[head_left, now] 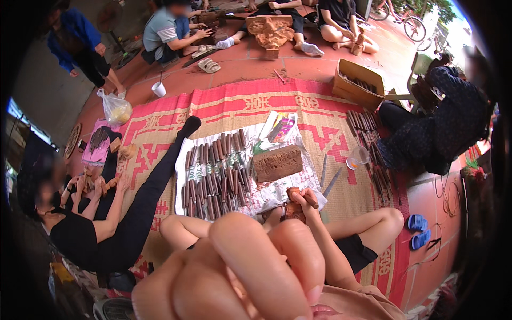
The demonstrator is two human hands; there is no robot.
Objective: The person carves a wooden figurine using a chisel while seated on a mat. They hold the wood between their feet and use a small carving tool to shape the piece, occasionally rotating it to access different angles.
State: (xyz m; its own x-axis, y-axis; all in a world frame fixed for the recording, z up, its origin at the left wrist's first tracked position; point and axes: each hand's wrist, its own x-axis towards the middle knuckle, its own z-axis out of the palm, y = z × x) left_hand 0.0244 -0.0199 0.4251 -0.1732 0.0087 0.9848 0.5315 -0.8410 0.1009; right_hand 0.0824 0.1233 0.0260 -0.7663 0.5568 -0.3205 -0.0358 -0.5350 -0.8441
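Very close and large at the bottom, my left hand point(229, 272) has its fingers curled over; whatever lies inside them is hidden. Between my bent knees, my right hand point(310, 205) grips a small reddish-brown wooden carving point(293, 210). A dark wooden chisel handle point(312, 200) sticks out from the same grip, its blade out of sight. Just ahead is a rough brown wooden block point(277, 163) on a white printed sheet point(260, 199). Many carving chisels point(216, 173) with brown handles lie in rows on that sheet, left of the block.
Two thin metal blades point(333, 180) and a clear cup point(357, 157) lie right of the sheet on the red-and-tan mat point(250, 109). More chisels point(373, 154) line the mat's right side near a cardboard box point(358, 84). Seated people surround me; a co-worker's leg point(154, 192) stretches across at left.
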